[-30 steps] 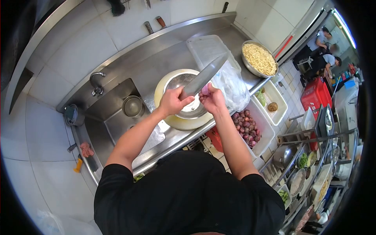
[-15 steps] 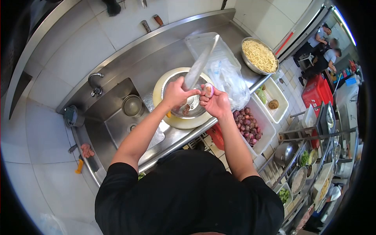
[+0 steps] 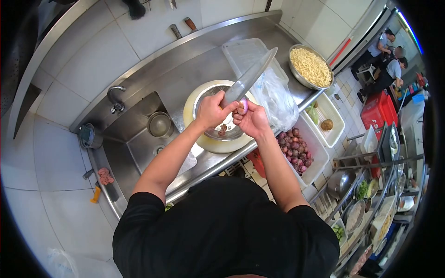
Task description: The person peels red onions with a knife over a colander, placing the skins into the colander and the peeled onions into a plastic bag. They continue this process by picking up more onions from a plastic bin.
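Note:
My left hand point(image 3: 214, 111) is wrapped round the handle of a large wide-bladed knife point(image 3: 252, 74), its blade slanting up to the right. Opposite it, my right hand point(image 3: 254, 121) pinches a small purple onion point(image 3: 242, 106) with its fingertips. The onion sits against the blade near the handle and my left thumb. Beneath both hands is a round metal strainer point(image 3: 218, 86) with brown scraps of peel point(image 3: 222, 130) in it. A pale, wide-rimmed basin point(image 3: 191, 99) surrounds the strainer.
Right of my arm, a white tub point(image 3: 320, 169) holds several purple onions point(image 3: 295, 149). A bowl of noodles point(image 3: 309, 67) stands at the counter's far end, beyond plastic bags point(image 3: 276, 102). To the left is a sink point(image 3: 125, 148) with a small pot point(image 3: 160, 124). Other people stand far off, upper right.
The knife blade has swung down to the right, from steep to more slanted, showing its flat side. The onion has turned and sits closer against the blade. My view has shifted slightly.

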Demonstrator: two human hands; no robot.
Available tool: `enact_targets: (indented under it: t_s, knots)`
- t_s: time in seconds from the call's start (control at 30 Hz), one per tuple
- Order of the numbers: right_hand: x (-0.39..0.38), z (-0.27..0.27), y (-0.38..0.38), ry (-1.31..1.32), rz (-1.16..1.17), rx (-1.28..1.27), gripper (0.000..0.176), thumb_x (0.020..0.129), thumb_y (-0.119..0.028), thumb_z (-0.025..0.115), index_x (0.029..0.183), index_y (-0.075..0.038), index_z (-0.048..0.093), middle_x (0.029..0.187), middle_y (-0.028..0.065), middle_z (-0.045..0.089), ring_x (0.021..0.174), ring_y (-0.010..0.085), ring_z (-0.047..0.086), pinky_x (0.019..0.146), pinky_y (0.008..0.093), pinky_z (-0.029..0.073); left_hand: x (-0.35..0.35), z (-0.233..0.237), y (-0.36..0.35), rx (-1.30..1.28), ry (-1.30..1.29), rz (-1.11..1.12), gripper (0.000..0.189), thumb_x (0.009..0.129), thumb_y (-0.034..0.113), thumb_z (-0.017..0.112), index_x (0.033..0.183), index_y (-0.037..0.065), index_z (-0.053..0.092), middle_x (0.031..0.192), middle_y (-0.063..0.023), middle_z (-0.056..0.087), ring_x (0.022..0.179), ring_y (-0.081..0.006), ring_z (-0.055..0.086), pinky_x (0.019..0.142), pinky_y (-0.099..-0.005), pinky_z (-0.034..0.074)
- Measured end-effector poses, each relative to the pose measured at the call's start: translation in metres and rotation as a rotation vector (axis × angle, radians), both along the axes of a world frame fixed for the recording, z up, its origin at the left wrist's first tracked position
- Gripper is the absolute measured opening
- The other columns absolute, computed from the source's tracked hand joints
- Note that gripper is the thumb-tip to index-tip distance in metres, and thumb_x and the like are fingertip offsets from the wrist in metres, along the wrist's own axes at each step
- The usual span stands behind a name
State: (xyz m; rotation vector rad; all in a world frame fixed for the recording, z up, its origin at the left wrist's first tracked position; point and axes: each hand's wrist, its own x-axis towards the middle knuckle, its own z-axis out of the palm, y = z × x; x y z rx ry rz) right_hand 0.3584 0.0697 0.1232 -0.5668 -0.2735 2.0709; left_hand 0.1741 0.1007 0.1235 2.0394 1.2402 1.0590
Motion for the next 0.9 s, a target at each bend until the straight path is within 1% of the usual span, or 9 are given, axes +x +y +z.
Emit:
enact_targets:
  t_s: [0.17, 0.27, 0.3, 0.4, 0.53, 0.63, 0.73, 0.83, 0.9]
  knots:
    - [0.0, -0.013, 0.006, -0.112, -0.123, 0.002, 0.04, 0.109, -0.033, 0.03, 0.092, -0.007, 0.055, 0.075, 0.0019, 0.05, 0.064, 0.0169, 0.041, 0.061, 0.0316, 0.037, -0.003, -0.002, -0.004, 0.072, 0.023, -0.078, 0.049, 0.082, 0.046, 0.079, 0.074, 0.003, 0.057, 0.06, -0.013, 0.056, 0.053, -0.0276, 0.056, 0.054, -0.0367, 0.045]
    - [0.009, -0.014, 0.009, -0.074, -0.1, -0.011, 0.039, 0.109, -0.033, 0.031, 0.099, -0.005, 0.055, 0.077, 0.0044, 0.051, 0.064, 0.0169, 0.041, 0.061, 0.0317, 0.037, -0.01, 0.001, -0.008, 0.057, 0.018, -0.084, 0.047, 0.083, 0.044, 0.079, 0.074, 0.003, 0.057, 0.06, -0.0129, 0.057, 0.053, -0.0275, 0.057, 0.054, -0.0362, 0.046]
    - [0.008, -0.002, 0.009, -0.051, -0.098, -0.056, 0.039, 0.108, -0.034, 0.031, 0.106, -0.003, 0.055, 0.079, 0.0078, 0.052, 0.064, 0.017, 0.041, 0.061, 0.0313, 0.037, -0.012, 0.004, -0.006, 0.049, -0.114, -0.041, 0.047, 0.082, 0.044, 0.079, 0.074, 0.003, 0.057, 0.061, -0.0128, 0.058, 0.053, -0.0277, 0.057, 0.053, -0.0362, 0.046]
    - [0.012, 0.002, 0.007, 0.005, -0.018, -0.089, 0.04, 0.108, -0.034, 0.031, 0.11, -0.002, 0.055, 0.081, 0.0097, 0.054, 0.064, 0.017, 0.042, 0.061, 0.0307, 0.037, -0.02, 0.015, 0.01, 0.063, 0.06, 0.046, 0.048, 0.081, 0.043, 0.08, 0.073, 0.002, 0.056, 0.061, -0.013, 0.059, 0.052, -0.026, 0.057, 0.053, -0.0362, 0.046]
    - [0.006, 0.0, 0.007, -0.049, 0.033, -0.052, 0.041, 0.108, -0.035, 0.031, 0.106, -0.002, 0.056, 0.082, 0.0087, 0.054, 0.064, 0.0171, 0.041, 0.061, 0.0305, 0.037, -0.019, 0.016, 0.013, 0.028, 0.036, -0.057, 0.054, 0.079, 0.049, 0.081, 0.073, 0.002, 0.055, 0.06, -0.0131, 0.059, 0.053, -0.026, 0.058, 0.052, -0.0367, 0.044]
    - [0.002, 0.003, 0.005, -0.034, 0.045, -0.038, 0.042, 0.108, -0.036, 0.031, 0.1, -0.003, 0.056, 0.081, 0.0075, 0.053, 0.064, 0.017, 0.041, 0.061, 0.0305, 0.037, -0.017, 0.018, 0.012, 0.081, 0.118, -0.055, 0.056, 0.079, 0.052, 0.081, 0.074, 0.002, 0.054, 0.059, -0.0125, 0.057, 0.052, -0.0265, 0.056, 0.052, -0.0366, 0.044]
    - [-0.002, 0.006, 0.003, -0.025, 0.039, -0.026, 0.042, 0.109, -0.035, 0.03, 0.096, -0.004, 0.056, 0.08, 0.0063, 0.053, 0.063, 0.017, 0.041, 0.061, 0.0304, 0.037, -0.013, 0.004, 0.012, 0.072, 0.063, -0.04, 0.056, 0.08, 0.052, 0.079, 0.073, 0.002, 0.054, 0.058, -0.0123, 0.055, 0.051, -0.0257, 0.054, 0.052, -0.0366, 0.043]
    - [-0.004, 0.001, 0.004, -0.025, 0.02, -0.015, 0.041, 0.109, -0.034, 0.03, 0.095, -0.005, 0.055, 0.079, 0.0054, 0.053, 0.063, 0.0167, 0.041, 0.062, 0.0305, 0.037, -0.009, -0.001, 0.011, 0.068, 0.01, -0.007, 0.058, 0.08, 0.057, 0.076, 0.07, 0.004, 0.053, 0.058, -0.0147, 0.055, 0.053, -0.035, 0.057, 0.052, -0.0417, 0.044]
    - [-0.005, 0.0, 0.004, -0.053, 0.003, -0.015, 0.04, 0.109, -0.034, 0.03, 0.094, -0.006, 0.055, 0.079, 0.0051, 0.053, 0.063, 0.0166, 0.041, 0.061, 0.0307, 0.037, -0.006, -0.002, 0.009, 0.056, -0.009, 0.007, 0.057, 0.081, 0.055, 0.076, 0.07, 0.004, 0.053, 0.058, -0.015, 0.055, 0.053, -0.0348, 0.057, 0.052, -0.0419, 0.044]
